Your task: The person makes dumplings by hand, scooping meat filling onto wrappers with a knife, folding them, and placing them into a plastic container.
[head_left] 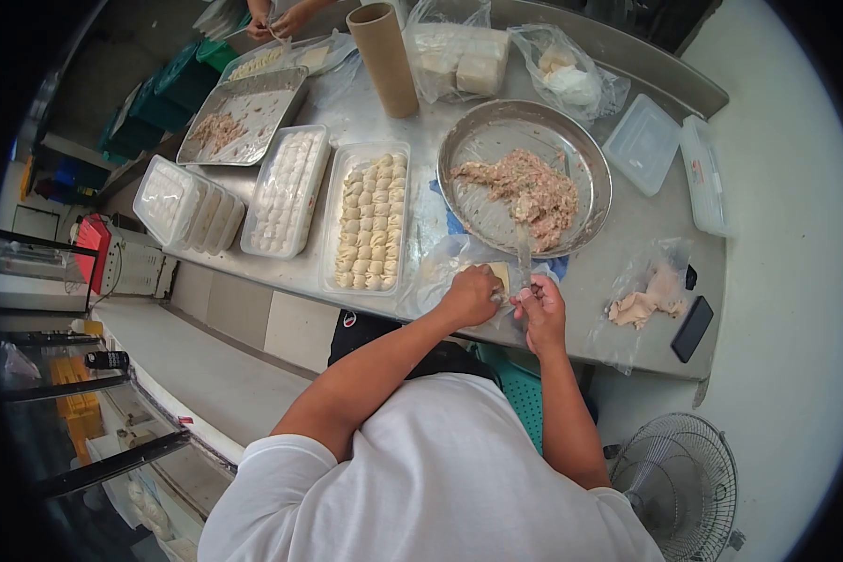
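Observation:
My left hand [475,294] is closed, its fingers curled at the edge of a pale yellow stack of dough wrappers [502,275] on clear plastic. What those fingers hold, if anything, is hidden. In my right hand [542,314] is a narrow flat spatula [524,245], gripped by its lower end. The blade points away from me, over the rim of a round metal pan [464,133]. Minced meat filling [534,192] lies heaped in that pan. Left of my hands, a clear tray [324,272] holds rows of folded dumplings [372,225].
Lidded containers [276,197] and a metal tray with meat scraps [270,122] stand left. A cardboard tube [384,61] rises at the back. Bagged dough [648,298] and a phone [692,330] lie right, near a fan [679,478]. Another person's hands [276,21] work at the far left.

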Tool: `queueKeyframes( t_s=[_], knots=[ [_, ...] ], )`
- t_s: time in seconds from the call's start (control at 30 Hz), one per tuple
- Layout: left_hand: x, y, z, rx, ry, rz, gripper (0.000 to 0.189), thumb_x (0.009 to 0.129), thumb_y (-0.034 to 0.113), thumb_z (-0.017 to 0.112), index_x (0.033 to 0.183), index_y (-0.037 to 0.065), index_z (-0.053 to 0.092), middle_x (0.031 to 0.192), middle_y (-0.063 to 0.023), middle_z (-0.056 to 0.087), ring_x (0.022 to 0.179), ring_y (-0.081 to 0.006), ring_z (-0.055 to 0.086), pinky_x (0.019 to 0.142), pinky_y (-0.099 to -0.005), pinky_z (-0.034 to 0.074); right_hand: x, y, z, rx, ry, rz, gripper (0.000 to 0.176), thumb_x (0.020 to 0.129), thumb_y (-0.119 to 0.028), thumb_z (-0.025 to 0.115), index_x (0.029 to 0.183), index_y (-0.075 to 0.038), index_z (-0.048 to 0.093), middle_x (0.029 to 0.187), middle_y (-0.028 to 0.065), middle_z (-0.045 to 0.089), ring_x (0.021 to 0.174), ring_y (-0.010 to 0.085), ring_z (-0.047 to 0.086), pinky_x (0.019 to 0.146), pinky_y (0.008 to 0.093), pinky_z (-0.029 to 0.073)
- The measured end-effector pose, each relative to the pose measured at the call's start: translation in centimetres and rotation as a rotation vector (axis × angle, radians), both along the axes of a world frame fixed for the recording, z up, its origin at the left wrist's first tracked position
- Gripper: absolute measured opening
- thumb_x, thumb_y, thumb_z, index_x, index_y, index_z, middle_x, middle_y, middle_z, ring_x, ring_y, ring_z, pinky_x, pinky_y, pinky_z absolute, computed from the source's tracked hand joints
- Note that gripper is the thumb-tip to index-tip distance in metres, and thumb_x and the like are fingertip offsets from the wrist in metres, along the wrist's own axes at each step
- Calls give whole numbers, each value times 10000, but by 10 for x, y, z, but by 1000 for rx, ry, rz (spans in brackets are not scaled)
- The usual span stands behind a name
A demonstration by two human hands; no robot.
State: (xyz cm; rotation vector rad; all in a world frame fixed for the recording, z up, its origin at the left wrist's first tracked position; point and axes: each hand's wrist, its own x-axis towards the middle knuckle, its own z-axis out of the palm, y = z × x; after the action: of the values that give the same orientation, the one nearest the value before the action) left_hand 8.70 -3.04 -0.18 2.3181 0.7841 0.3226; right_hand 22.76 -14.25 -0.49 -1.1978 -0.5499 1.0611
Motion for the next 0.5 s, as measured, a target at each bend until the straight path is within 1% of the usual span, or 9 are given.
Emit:
queueKeyframes(
  t_s=[0.1, 0.17, 0.23, 0.27, 0.3, 0.33, 0.4, 0.47, 0.5],
  knots=[
    [-3, 6, -1, -70, -56, -6, 204, 738, 163, 688, 902, 44, 712, 948, -200, 637, 922, -375, 622, 829, -458, 497, -4, 2, -8, 22, 36, 8, 269, 940, -57, 600, 1198, -8, 543, 898, 74, 602, 738, 141, 593, 618, 253, 484],
    [-8, 12, -1, -115, -104, 13, 197, 749, 167, 694, 895, 36, 711, 942, -199, 640, 919, -372, 625, 832, -449, 496, -7, 3, -14, 1, -6, 8, 281, 946, -61, 591, 1215, -4, 534, 922, 76, 597, 693, 112, 545, 602, 249, 471],
    [-19, 23, 8, -391, -153, 175, 219, 775, 165, 720, 931, 13, 707, 1012, -174, 652, 1000, -319, 625, 886, -384, 487, -4, 3, -17, -24, -24, 24, 286, 938, -49, 595, 1214, -3, 532, 926, 71, 597, 702, 109, 549, 605, 250, 476],
    [-22, 25, 12, -391, -151, 178, 219, 775, 165, 720, 931, 13, 707, 1012, -174, 652, 1000, -319, 625, 886, -384, 487, -5, 2, -19, -56, -39, 40, 292, 931, -37, 599, 1212, -2, 529, 929, 66, 598, 711, 106, 552, 608, 251, 481],
    [-26, 26, 13, -466, -156, 110, 224, 782, 164, 722, 947, 12, 708, 1024, -164, 654, 1008, -302, 625, 899, -369, 480, -6, 1, -14, -60, -36, 44, 292, 931, -37, 599, 1212, -2, 529, 929, 66, 598, 711, 106, 552, 608, 251, 481],
    [-29, 28, 13, -538, -163, 40, 230, 789, 162, 723, 962, 12, 709, 1037, -155, 655, 1015, -284, 626, 911, -354, 474, -7, 2, -3, -71, -79, 40, 300, 918, -19, 608, 1207, -1, 528, 942, 61, 602, 749, 106, 567, 648, 252, 491],
    [-25, 21, 11, -517, -204, 19, 217, 794, 153, 723, 957, 11, 708, 1039, -154, 654, 1015, -281, 624, 914, -354, 473, -11, 7, 4, -81, -124, 42, 310, 905, -1, 616, 1202, 0, 526, 954, 57, 606, 787, 106, 581, 687, 253, 502],
    [-20, 19, 10, -497, -249, -11, 204, 798, 143, 722, 951, 10, 707, 1041, -153, 654, 1016, -278, 623, 916, -353, 472, -13, 12, 5, -19, -224, 57, 326, 891, 20, 630, 1197, 3, 520, 990, 54, 618, 875, 113, 601, 786, 258, 502],
    [-20, 17, 10, -444, -213, -16, 213, 810, 142, 715, 975, 9, 702, 1052, -142, 654, 1018, -273, 622, 917, -356, 472, -12, 13, 5, -22, -227, 57, 326, 891, 20, 630, 1197, 3, 520, 990, 54, 618, 875, 113, 601, 786, 258, 502]
  ],
)
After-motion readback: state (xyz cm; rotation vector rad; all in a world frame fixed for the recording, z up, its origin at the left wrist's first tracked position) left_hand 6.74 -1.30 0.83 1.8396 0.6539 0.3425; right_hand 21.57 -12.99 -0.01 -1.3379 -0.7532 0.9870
